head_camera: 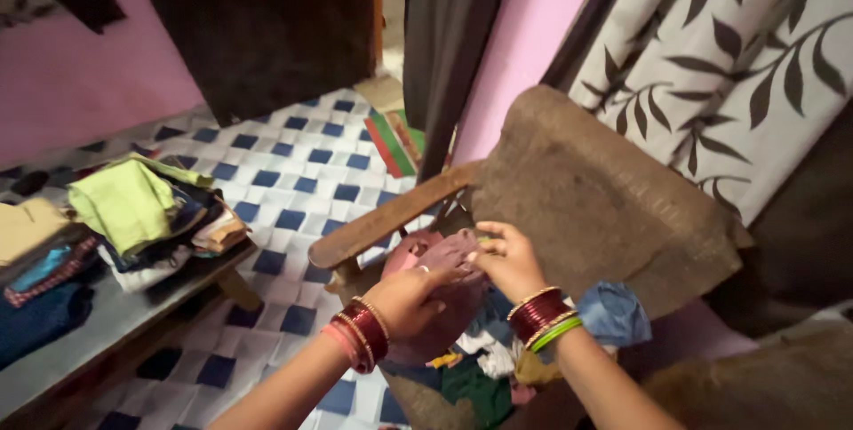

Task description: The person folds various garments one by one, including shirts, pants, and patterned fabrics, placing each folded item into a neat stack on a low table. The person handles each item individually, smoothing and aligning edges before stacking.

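Mauve cloth point(444, 274), soft and crumpled, sits atop a heap of mixed garments point(484, 363) on a wooden-armed chair point(391, 215); both hands pinch it, left hand point(407, 298) low, right hand point(508, 259) at its upper edge. Folded clothes point(133, 208) are stacked on the grey table point(80, 346); checked tiles point(293, 172) cover the floor.

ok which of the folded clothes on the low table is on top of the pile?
The light green one. It lies over the darker folded clothes at the table's middle; the tan piece lies apart, to its left.

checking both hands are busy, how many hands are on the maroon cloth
2: the left hand grips the maroon cloth from the left; the right hand pinches its upper edge.
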